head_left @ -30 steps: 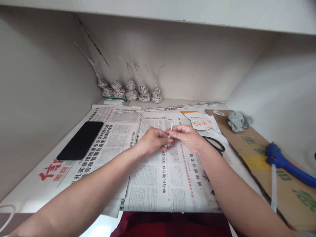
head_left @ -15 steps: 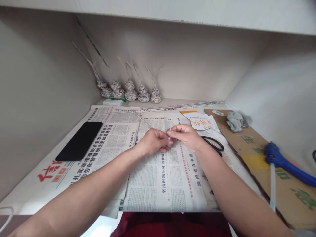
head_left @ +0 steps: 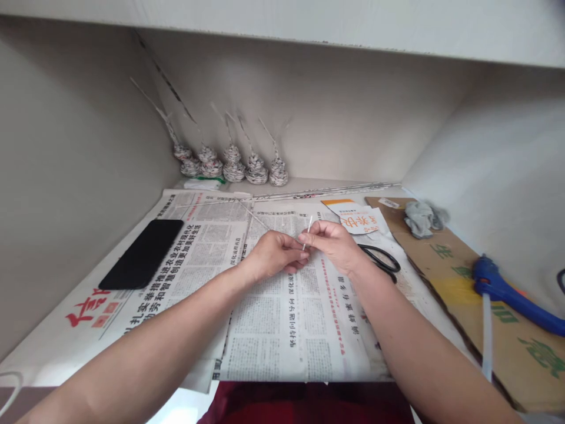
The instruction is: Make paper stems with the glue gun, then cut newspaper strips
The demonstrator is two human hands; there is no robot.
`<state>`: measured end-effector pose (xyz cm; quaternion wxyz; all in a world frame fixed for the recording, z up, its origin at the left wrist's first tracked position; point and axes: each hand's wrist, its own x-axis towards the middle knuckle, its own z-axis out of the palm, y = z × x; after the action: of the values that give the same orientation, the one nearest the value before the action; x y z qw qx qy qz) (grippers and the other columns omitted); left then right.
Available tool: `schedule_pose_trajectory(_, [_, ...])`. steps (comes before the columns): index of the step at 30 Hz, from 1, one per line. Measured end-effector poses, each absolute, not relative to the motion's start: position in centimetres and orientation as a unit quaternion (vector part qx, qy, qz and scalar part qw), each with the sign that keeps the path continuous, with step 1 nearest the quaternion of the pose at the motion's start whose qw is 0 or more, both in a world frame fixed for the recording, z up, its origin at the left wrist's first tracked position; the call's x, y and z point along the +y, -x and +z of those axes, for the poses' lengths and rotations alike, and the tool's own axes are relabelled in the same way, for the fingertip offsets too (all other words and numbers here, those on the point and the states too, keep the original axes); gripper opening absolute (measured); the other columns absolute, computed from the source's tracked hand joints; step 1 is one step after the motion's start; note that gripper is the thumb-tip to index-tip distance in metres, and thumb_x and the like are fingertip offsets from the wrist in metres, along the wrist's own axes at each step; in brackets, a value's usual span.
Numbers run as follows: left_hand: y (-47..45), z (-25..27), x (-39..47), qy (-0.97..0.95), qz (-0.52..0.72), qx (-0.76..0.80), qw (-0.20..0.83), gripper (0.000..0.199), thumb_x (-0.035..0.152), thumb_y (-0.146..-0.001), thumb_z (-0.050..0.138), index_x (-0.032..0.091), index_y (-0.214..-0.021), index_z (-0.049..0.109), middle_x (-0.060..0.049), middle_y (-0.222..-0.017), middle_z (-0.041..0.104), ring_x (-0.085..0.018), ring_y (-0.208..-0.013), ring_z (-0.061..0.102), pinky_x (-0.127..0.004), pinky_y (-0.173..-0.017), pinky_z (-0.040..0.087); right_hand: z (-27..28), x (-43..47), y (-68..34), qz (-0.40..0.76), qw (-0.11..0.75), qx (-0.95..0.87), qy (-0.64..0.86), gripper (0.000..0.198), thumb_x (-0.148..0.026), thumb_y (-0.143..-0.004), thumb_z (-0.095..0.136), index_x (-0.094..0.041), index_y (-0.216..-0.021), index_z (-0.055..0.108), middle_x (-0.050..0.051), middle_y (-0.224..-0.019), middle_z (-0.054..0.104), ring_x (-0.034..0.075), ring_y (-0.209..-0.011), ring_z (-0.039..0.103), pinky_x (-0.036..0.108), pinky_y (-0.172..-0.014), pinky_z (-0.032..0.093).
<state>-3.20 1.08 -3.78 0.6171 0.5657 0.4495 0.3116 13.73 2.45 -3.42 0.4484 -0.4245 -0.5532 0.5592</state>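
Observation:
My left hand (head_left: 274,254) and my right hand (head_left: 332,242) meet above the newspaper (head_left: 273,318), fingertips close together. Both are pinched around a thin rolled-paper tube. From behind my left hand, a long thin section of paper tube (head_left: 256,216) runs away toward the back left. A short white end (head_left: 309,224) sticks up, slightly tilted, between the fingers of my right hand. Fingers hide the middle, so I cannot tell whether these are one tube or two. Black-handled scissors (head_left: 383,254) lie beside my right wrist, partly covered by it.
Several woven-paper gourds (head_left: 233,171) stand along the back wall. Long paper tubes (head_left: 326,191) lie before them. A black phone (head_left: 142,254) rests at left. On the right are a torn printed card (head_left: 359,221), cardboard (head_left: 445,282), a grey cloth (head_left: 419,219) and a blue glue gun (head_left: 503,288).
The white tube end at my right fingers has tilted to the right and shows a little longer. Both hands stay in nearly the same place.

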Motion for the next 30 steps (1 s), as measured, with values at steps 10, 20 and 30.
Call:
schedule_pose_trajectory(10, [3.4,-3.3,1.2,-0.589,0.352,0.453,0.569,0.01,0.02,-0.079,0.067,0.013,-0.075,0.072,-0.005,-0.07,0.072,-0.01,-0.056,0.063,-0.022,-0.056,0.052,-3.1,2.4,-13.7,0.549,0.46,-0.562,0.414,0.031,-0.039,-0.062,0.083,-0.018,-0.068,0.062,-0.002,-0.071,0.063,0.011,-0.064,0.055,0.025,-0.063,0.045])
schedule_pose_trajectory(20, [4.0,-2.4,1.9,-0.488,0.479,0.437,0.584,0.015,0.024,-0.072,0.077,0.013,-0.081,0.072,-0.004,-0.073,0.072,-0.012,-0.067,0.067,-0.022,-0.062,0.055,-3.3,2.5,-13.5,0.423,0.509,-0.594,0.457,0.031,-0.046,-0.068,0.079,-0.02,-0.072,0.063,-0.002,-0.065,0.062,0.013,-0.059,0.052,0.027,-0.057,0.041])
schedule_pose_trajectory(30, [3.7,-2.9,2.0,-0.416,0.539,0.375,0.629,0.027,0.027,-0.065,0.084,0.012,-0.084,0.07,-0.004,-0.077,0.074,-0.015,-0.076,0.071,-0.022,-0.067,0.055,-2.9,1.4,-12.6,0.328,0.505,-0.621,0.501,0.027,-0.043,-0.074,0.074,-0.02,-0.067,0.063,0.001,-0.067,0.064,0.016,-0.062,0.056,0.029,-0.059,0.042])
